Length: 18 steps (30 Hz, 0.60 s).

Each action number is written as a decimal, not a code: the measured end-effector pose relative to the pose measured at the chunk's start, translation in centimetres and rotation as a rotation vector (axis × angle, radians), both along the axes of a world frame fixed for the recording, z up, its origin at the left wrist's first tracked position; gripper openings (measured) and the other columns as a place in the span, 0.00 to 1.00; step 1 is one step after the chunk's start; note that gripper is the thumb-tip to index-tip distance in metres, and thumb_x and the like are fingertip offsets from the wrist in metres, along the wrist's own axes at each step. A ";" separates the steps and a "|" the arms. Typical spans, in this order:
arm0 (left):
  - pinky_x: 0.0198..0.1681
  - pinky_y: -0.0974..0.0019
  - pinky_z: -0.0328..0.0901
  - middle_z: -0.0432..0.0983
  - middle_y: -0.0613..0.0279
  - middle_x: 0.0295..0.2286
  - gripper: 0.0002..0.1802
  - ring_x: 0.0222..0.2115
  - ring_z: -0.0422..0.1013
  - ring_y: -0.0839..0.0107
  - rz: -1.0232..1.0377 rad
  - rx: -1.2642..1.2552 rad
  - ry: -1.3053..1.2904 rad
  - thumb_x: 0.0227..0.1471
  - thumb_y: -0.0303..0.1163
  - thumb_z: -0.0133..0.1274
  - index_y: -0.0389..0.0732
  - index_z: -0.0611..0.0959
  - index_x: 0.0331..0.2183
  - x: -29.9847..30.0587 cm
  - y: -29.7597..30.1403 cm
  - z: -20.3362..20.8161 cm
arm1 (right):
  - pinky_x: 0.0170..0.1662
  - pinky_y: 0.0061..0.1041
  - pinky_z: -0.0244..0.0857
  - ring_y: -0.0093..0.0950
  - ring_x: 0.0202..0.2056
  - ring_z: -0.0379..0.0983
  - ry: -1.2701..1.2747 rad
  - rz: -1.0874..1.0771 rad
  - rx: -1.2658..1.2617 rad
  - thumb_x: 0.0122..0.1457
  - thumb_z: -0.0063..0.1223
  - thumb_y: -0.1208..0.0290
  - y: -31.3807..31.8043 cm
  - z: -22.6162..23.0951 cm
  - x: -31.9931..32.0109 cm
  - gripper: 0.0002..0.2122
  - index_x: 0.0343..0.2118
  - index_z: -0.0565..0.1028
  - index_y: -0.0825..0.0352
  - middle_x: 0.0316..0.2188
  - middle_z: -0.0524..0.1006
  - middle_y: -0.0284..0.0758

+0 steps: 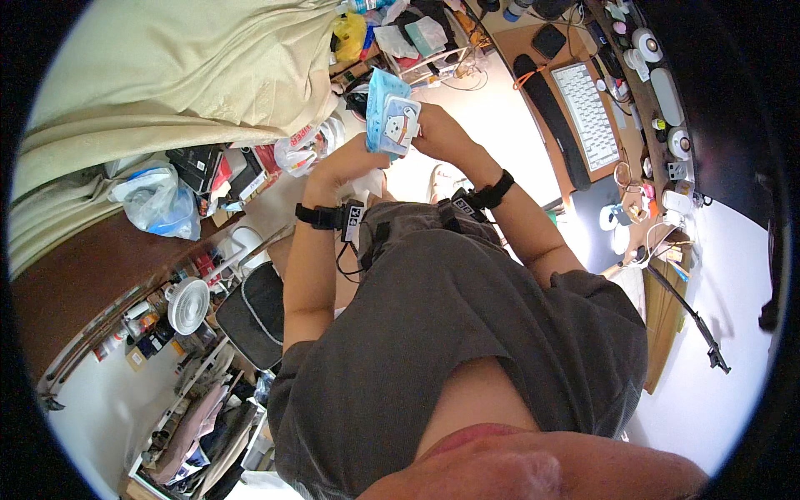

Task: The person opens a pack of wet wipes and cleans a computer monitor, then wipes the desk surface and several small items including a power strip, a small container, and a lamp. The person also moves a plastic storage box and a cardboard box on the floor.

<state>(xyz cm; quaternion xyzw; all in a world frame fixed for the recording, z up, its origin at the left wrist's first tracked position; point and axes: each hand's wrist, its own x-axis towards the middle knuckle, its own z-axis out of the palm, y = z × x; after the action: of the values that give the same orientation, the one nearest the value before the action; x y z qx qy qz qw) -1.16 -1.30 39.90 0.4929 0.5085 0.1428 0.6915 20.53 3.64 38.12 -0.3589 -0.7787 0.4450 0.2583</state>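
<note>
A light-blue soft pack of wipes [385,102] with a pale flip lid bearing a cartoon animal is held up in front of me. My left hand [354,158] grips its lower left side, and the pack hides some of its fingers. My right hand [442,133] closes on the right edge by the lid, fingertips partly out of sight. Something white and thin [371,182] shows just below my left hand; I cannot tell whether it is a wipe. Each wrist wears a black strap with a small device.
To the right, a desk carries a white keyboard [586,117], a black wrist rest [550,125] and cables. On the left lie a cream curtain [192,75], plastic bags [158,200] and boxes. A white fan [188,306] and a black chair [254,312] stand at lower left.
</note>
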 end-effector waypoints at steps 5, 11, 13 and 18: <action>0.50 0.65 0.69 0.82 0.58 0.43 0.24 0.44 0.76 0.68 -0.027 0.073 0.062 0.45 0.31 0.60 0.37 0.83 0.47 0.6 -0.6 -0.8 | 0.38 0.36 0.74 0.43 0.35 0.80 0.042 -0.057 -0.065 0.50 0.66 0.68 -0.3 -1.2 -0.2 0.10 0.34 0.80 0.64 0.32 0.82 0.42; 0.49 0.64 0.70 0.81 0.56 0.39 0.23 0.41 0.76 0.67 -0.156 0.099 0.178 0.42 0.34 0.60 0.36 0.83 0.43 1.3 -0.3 -1.1 | 0.34 0.33 0.71 0.36 0.34 0.79 0.097 -0.289 -0.025 0.47 0.68 0.68 0.0 -5.2 -1.4 0.17 0.38 0.74 0.68 0.34 0.78 0.41; 0.52 0.63 0.68 0.80 0.56 0.42 0.27 0.44 0.75 0.65 -0.134 0.043 0.094 0.43 0.30 0.57 0.35 0.80 0.48 1.0 0.2 -1.8 | 0.33 0.31 0.70 0.35 0.38 0.78 0.127 -0.422 0.321 0.47 0.67 0.70 -0.1 -6.3 -2.5 0.24 0.47 0.70 0.68 0.42 0.76 0.44; 0.56 0.63 0.65 0.78 0.58 0.47 0.29 0.47 0.73 0.64 0.325 -0.267 -0.233 0.46 0.25 0.57 0.33 0.76 0.53 -1.5 1.3 -4.9 | 0.63 0.46 0.60 0.38 0.61 0.65 0.734 -0.343 -1.223 0.60 0.58 0.74 1.1 -7.3 -3.1 0.29 0.63 0.59 0.67 0.58 0.68 0.42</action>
<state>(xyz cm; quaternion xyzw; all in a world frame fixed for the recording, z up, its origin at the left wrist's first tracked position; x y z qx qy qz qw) -2.61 0.02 35.03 0.2891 0.5125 0.2397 0.7722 17.38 4.72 30.85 -0.3836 -0.1871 0.8451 0.3220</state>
